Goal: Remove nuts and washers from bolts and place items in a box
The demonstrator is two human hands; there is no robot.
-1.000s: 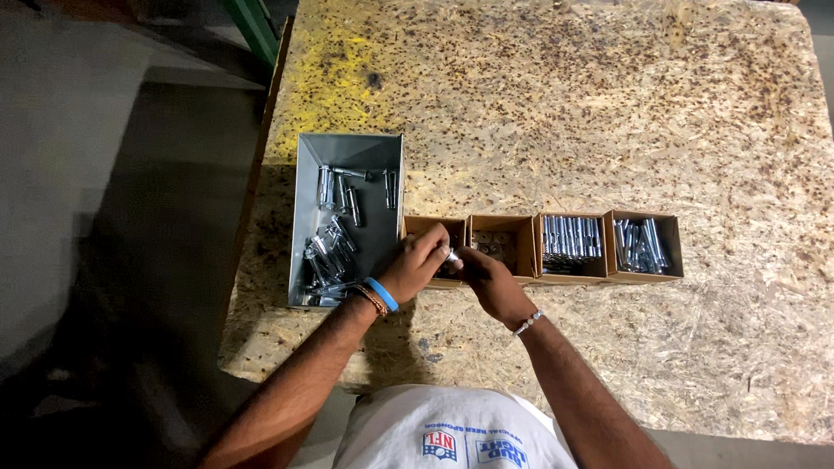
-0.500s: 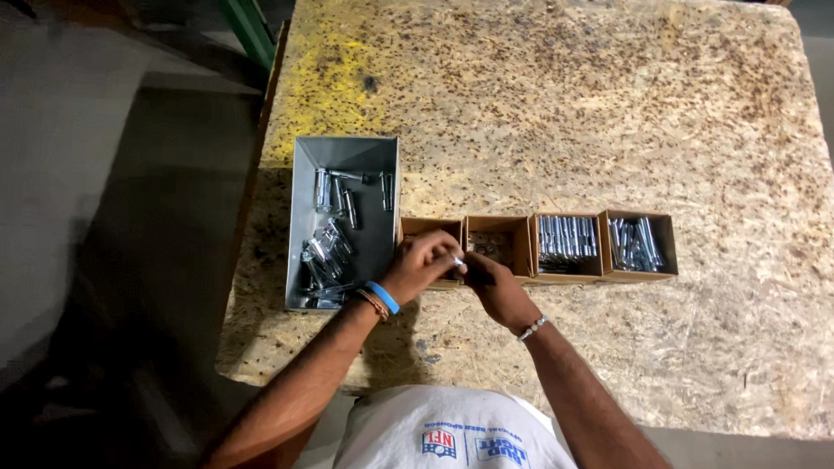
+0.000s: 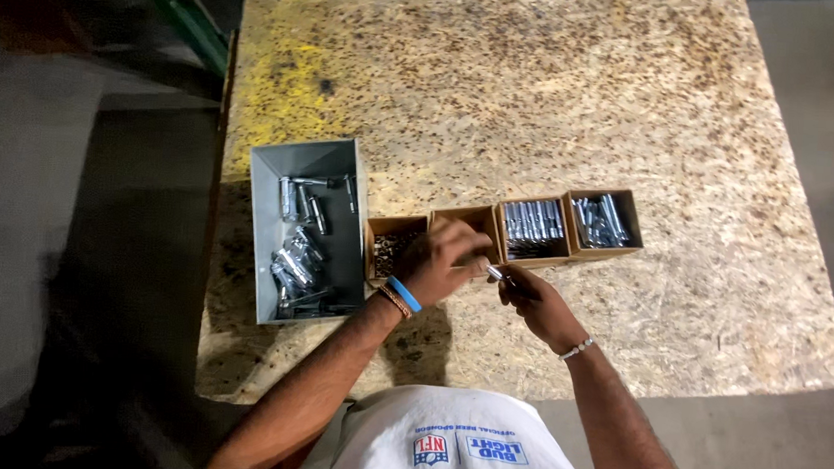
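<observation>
My left hand (image 3: 439,259) and my right hand (image 3: 537,303) meet just in front of a row of small brown cardboard boxes (image 3: 475,219). Between their fingertips is a small silver bolt (image 3: 497,273), pinched from both sides. My left hand partly covers the two left boxes; the first one (image 3: 385,245) holds small dark parts. The two right boxes (image 3: 535,222) (image 3: 603,219) hold several silver bolts laid side by side. A grey metal bin (image 3: 277,175) with loose silver bolts sits left of my left hand.
Everything rests on a chipboard table (image 3: 558,90) with a yellow stain at its far left. The table's left edge drops to a dark floor, where a green metal frame (image 3: 189,18) stands. The near edge is by my torso.
The view has shifted a little. Both hands stay together in front of the boxes, working the small bolt between their fingers.
</observation>
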